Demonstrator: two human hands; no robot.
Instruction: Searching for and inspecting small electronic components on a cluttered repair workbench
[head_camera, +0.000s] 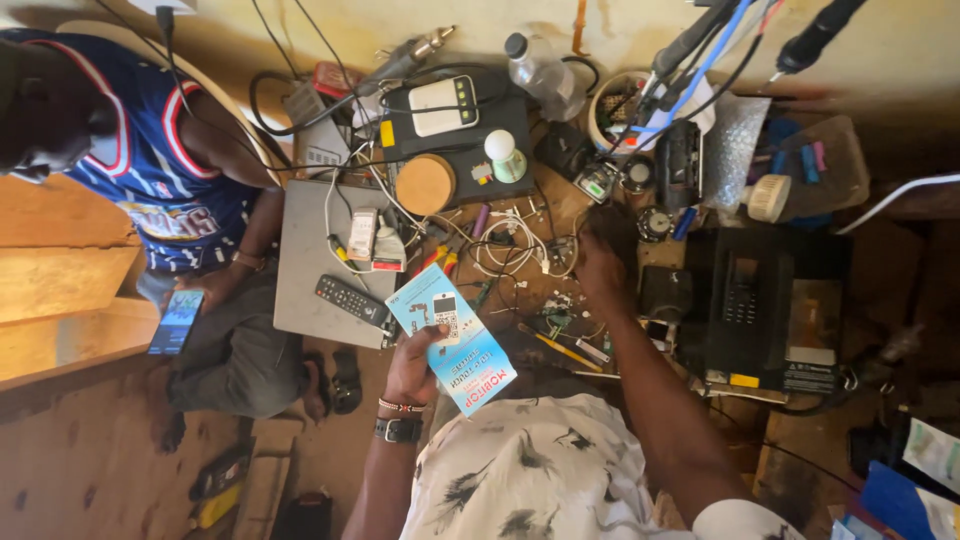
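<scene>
**Left hand holds a blue packet, right hand down in the bench clutter**

I see my left hand (412, 368) closed around a light-blue product packet (452, 338), thumb on its face, held above the near edge of the workbench (560, 205) at about 7 o'clock from the centre of the view. My right hand (600, 272) reaches forward to about 1 o'clock from the packet, fingers down among white cables (510, 240) and small parts; I cannot tell whether it grips anything.

Containers: 1 round white tub (622, 105) at 12 o'clock from the right hand, stuffed with wires and small parts. A clear plastic box (822, 160) at 2 o'clock holds blue and pink pieces. A clear bottle (540, 72) lies tilted near the back wall.

At 10 o'clock from the packet a grey laptop (315, 265) lies closed, with a black remote control (350, 298) on its near corner. A black desk phone (742, 300) sits at 3 o'clock from the right hand.

Open room is scarce: the bench is crowded to its edges. Another person (150, 170) sits just beside the left edge of the bench, holding a phone (177, 322).
</scene>
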